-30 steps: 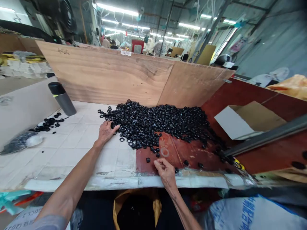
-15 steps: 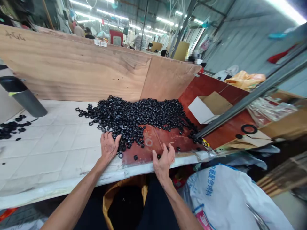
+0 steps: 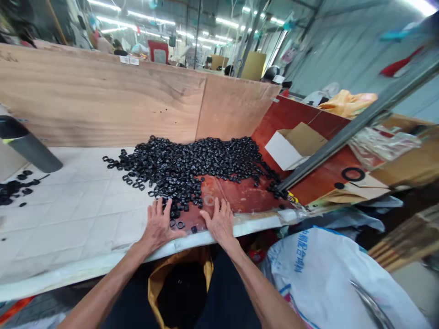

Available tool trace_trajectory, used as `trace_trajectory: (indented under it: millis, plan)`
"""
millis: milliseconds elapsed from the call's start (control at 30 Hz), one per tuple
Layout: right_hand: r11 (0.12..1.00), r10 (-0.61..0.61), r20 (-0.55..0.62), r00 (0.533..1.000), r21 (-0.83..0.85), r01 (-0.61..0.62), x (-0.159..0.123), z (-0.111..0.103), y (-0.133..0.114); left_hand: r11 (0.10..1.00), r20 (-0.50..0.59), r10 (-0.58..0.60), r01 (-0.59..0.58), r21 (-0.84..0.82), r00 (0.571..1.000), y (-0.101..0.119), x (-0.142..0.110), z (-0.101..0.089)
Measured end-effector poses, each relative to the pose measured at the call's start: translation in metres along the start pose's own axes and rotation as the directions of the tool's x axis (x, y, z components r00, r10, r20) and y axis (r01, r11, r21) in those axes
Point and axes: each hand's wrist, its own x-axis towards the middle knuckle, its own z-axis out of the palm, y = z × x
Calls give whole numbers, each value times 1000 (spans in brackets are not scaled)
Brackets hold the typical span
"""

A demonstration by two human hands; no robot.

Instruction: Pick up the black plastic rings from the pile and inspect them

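A wide heap of small black rings (image 3: 192, 160) lies on the worktable against the back board. My left hand (image 3: 160, 225) rests at the heap's near edge with its fingers spread, close to a few loose rings. On the reddish-brown board (image 3: 233, 194), to the right of those rings, lies my right hand (image 3: 219, 221), fingers apart and pointing away from me. Neither hand grips anything that I can see. Below the table edge, between my arms, an orange-rimmed bag (image 3: 152, 292) hangs open with dark contents.
A dark bottle (image 3: 32, 146) and a smaller group of black pieces (image 3: 13, 189) are at the left. A metal post (image 3: 329, 146) slants up at the right, beside an open white box (image 3: 286, 151). A large white sack (image 3: 329, 278) stands low at the right.
My right hand has moved left, closer to my left hand. The left hand has drawn back toward the table edge, its thumb now stretched to the right. The view has shifted slightly.
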Motion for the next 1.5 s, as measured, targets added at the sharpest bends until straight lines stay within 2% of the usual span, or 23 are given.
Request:
trace_trajectory:
  millis: [133,267,367,433,500,567,633,667,767,867,1000,1100,1200,1300,1367,1400,1500]
  plan:
    - [992,-105,82,991,82,98,9,17,-40,999,11,8,-7,-41,1000,15,5,4]
    - [958,-243,162,957,194,210,27,19,-61,996,-10,19,-20,-83,1000,18,5,-3]
    - [905,-271,31,962,347,244,24,3,-60,993,-105,29,-41,-114,994,21,-2,-17]
    - [835,-280,-54,958,478,271,12,-13,-53,980,-120,99,-118,-161,988,21,-10,-27]
    - [759,-365,-4,931,578,300,-3,-28,-45,947,-49,214,-219,-234,976,22,-18,-32]
    - [714,-479,109,871,626,314,-14,-37,-39,916,46,292,-265,-302,955,23,-21,-30]
    - [705,-528,177,831,636,312,-19,-36,-36,913,100,278,-231,-337,955,23,-19,-24]
    - [711,-521,185,833,633,305,-19,-33,-36,919,111,250,-199,-341,962,23,-16,-20]
    - [736,-433,163,886,632,243,-12,-22,-40,946,129,171,-127,-299,977,23,-7,-11]
    - [692,-307,210,928,718,66,-3,-18,-44,955,112,168,-134,-265,979,22,-2,-11]
    - [528,-208,405,890,813,-246,4,-20,-47,921,73,209,-171,-351,975,20,-4,-19]
    - [439,-187,472,862,825,-356,4,-20,-51,903,69,148,-106,-416,987,20,-7,-25]
    - [356,-191,499,845,838,-414,3,-19,-58,874,97,75,-19,-486,992,20,-8,-29]
    - [310,-164,472,866,858,-408,3,-20,-63,796,102,0,62,-602,995,20,-8,-29]
    - [294,-151,446,882,872,-391,3,-20,-65,682,110,-60,121,-721,992,21,-6,-29]
    - [289,-154,436,887,878,-381,3,-20,-66,594,130,-96,162,-788,987,22,-6,-28]
    - [245,-180,411,893,898,-364,0,-18,-68,254,244,-169,282,-925,955,27,-6,-28]
